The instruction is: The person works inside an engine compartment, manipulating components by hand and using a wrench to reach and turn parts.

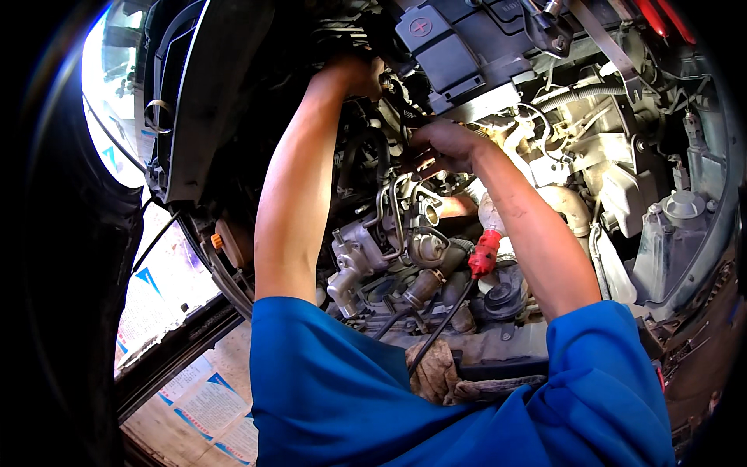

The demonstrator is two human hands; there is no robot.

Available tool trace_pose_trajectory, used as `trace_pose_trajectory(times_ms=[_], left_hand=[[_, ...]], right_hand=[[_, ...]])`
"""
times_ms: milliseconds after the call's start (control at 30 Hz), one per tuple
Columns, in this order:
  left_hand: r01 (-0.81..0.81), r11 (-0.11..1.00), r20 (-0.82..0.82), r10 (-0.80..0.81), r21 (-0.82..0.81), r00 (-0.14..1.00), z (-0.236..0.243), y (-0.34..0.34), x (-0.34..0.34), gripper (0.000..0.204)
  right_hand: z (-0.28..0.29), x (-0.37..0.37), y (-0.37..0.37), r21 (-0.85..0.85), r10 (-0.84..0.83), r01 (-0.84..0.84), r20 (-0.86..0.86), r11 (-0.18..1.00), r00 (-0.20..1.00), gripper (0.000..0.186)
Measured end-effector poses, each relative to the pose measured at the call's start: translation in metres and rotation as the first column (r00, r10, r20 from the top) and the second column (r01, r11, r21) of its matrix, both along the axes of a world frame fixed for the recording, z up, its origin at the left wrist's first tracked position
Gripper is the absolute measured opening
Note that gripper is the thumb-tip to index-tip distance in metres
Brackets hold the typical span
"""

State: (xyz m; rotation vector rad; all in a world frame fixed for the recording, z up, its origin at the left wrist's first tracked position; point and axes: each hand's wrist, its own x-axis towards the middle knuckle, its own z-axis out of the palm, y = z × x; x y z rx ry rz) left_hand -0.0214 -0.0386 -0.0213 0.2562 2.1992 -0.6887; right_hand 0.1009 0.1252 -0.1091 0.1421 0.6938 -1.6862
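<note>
Engine (pixel 358 257) sat inside one open bay (pixel 722 226), with one red-handled lamp (pixel 486 253). The left hand (pixel 359 76) and right hand (pixel 447 144) reached in; whether either pinched anything could not be told.

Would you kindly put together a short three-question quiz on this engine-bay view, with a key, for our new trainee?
1. True or false: in the picture, the red lamp socket appears between the left forearm and the right forearm.
2. Which hand appears higher in the picture: A) the left hand or B) the right hand?
3. Fill the gap: the person's sleeves are ____ in colour.

Key: 1. True. 2. A. 3. Blue.
</note>
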Motion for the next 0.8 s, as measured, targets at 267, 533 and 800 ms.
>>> trace_pose_trajectory(times_ms=[267,533,800], left_hand=[[0.103,0.989,-0.020,-0.101,0.109,0.995,0.002,0.000,0.007,0.078],[0.116,0.975,-0.087,-0.101,0.191,0.991,-0.015,-0.017,0.003,0.073],[0.038,0.978,-0.076,-0.023,0.204,0.997,-0.026,-0.019,-0.002,0.071]], right_hand=[[0.021,0.012,-0.012,0.165,-0.291,0.256,0.244,0.952,0.925,0.016],[0.041,0.009,-0.022,0.220,-0.396,0.330,0.468,0.918,0.790,0.014],[0.058,0.002,-0.032,0.358,-0.483,0.349,0.420,0.866,0.768,0.014]])
